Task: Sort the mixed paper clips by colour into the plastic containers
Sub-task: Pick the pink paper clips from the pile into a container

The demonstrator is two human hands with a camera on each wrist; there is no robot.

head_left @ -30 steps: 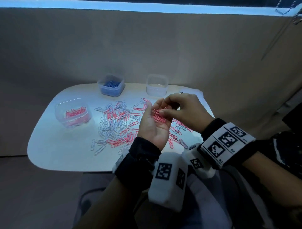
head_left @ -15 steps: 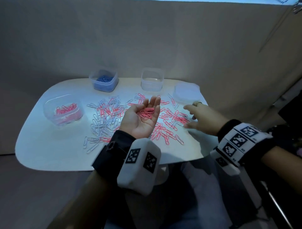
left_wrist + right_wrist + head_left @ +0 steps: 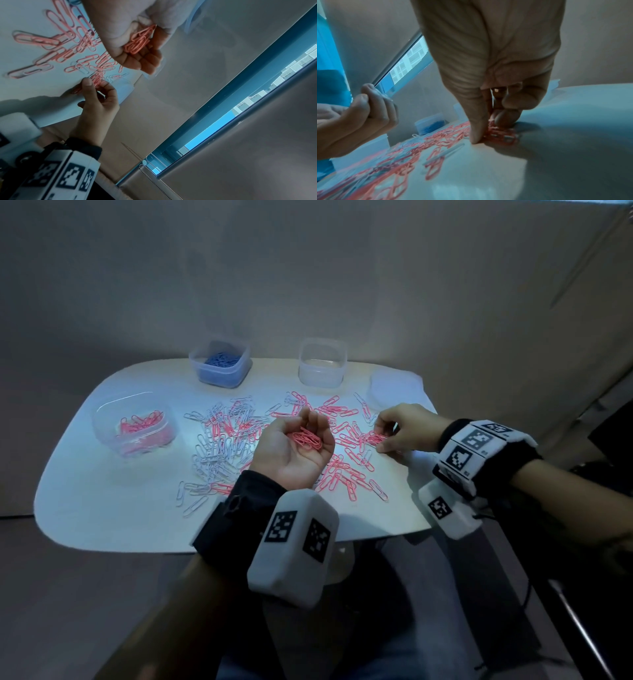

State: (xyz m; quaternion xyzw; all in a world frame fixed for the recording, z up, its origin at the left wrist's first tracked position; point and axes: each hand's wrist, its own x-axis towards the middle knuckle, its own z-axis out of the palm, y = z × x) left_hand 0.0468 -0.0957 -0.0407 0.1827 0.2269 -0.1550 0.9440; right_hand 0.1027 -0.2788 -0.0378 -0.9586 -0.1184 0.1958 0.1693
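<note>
Left hand (image 3: 294, 448): palm up above the table (image 3: 102, 508), fingers curled round a bunch of pink clips (image 3: 306, 439) lying in the palm.
Right hand (image 3: 402, 428): low on the table, thumb and fingertips pinching a few pink clips from the pile (the wrist view shows them bunched under the fingertips).
Mixed pile (image 3: 239, 440): pink and white clips scattered across the middle of the table, white mostly to the left, pink to the right.
Pink container (image 3: 132, 424): at the left, part filled with pink clips.
Blue container (image 3: 221, 366): at the far edge, holding blue clips.
Clear container (image 3: 322, 362): beside the blue one; contents cannot be told.
Lid (image 3: 390, 388): flat, far right corner.
</note>
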